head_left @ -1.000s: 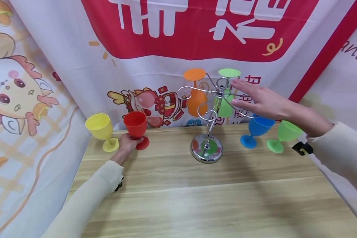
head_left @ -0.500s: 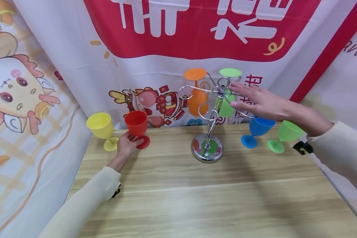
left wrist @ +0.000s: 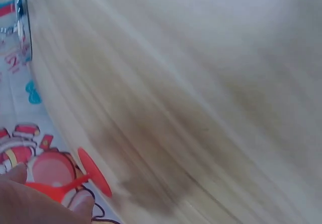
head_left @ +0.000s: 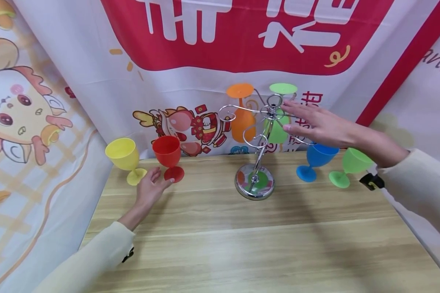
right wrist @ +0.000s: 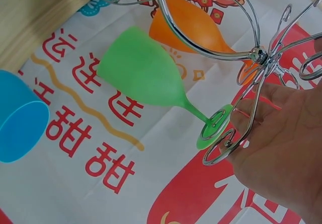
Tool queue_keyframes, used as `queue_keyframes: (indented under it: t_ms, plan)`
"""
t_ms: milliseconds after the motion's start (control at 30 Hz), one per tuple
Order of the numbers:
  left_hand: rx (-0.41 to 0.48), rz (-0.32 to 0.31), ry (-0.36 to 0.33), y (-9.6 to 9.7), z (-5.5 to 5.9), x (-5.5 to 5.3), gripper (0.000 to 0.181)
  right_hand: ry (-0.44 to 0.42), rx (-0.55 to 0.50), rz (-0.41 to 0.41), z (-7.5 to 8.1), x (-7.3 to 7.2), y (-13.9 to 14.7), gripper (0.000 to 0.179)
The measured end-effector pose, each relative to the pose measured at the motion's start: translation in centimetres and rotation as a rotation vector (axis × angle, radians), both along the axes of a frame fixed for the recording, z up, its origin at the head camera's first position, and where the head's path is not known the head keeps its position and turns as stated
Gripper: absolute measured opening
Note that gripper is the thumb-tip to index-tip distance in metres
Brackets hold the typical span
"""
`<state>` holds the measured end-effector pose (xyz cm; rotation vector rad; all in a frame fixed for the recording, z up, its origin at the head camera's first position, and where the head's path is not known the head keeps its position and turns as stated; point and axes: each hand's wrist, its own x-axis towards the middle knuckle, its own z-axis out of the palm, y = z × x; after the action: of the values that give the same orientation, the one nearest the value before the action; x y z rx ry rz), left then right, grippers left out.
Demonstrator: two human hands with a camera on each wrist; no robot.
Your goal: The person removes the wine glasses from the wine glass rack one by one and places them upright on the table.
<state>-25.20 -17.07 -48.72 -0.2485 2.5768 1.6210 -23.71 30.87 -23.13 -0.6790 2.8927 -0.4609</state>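
Note:
A red goblet (head_left: 167,151) stands upright at the table's back left. My left hand (head_left: 150,193) is beside its foot, fingers loosely bent and spread around nothing; whether the thumb touches the foot I cannot tell. A chrome goblet rack (head_left: 254,194) with curled wire arms stands at the middle back. From its arms an orange goblet (head_left: 243,127) and a green goblet (right wrist: 143,73) hang upside down by their feet. My right hand (head_left: 324,124) is at the top of the rack, fingers extended against or close by the wire arms, gripping no goblet.
Left of the red goblet stands a yellow goblet (head_left: 122,154). At the right back stand a blue goblet (head_left: 322,156) and a light green goblet (head_left: 355,162), under the right forearm. A printed cloth (head_left: 91,93) hangs right behind the wooden table (head_left: 220,244).
The left hand has loosened from the red goblet's stem and drawn back toward the front. The red goblet stays where it was. My right hand and the rack have barely moved.

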Motion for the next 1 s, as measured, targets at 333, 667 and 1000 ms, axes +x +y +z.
queue_keyframes:
  t_ms: [333, 667, 1000]
  plan:
    - [-0.134, -0.230, 0.135, 2.0, 1.7, 4.6, 0.060, 0.000, 0.002, -0.004, 0.2, 0.0, 0.0, 0.082]
    - [-0.288, -0.311, 0.769, 5.0, 9.3, 4.3, 0.051, -0.008, -0.001, -0.007, 0.0, 0.0, -0.1, 0.083]
    - [-0.310, -0.341, 0.946, 7.1, 17.4, -0.4, 0.049, -0.006, -0.010, 0.003, -0.1, 0.0, -0.1, 0.084]
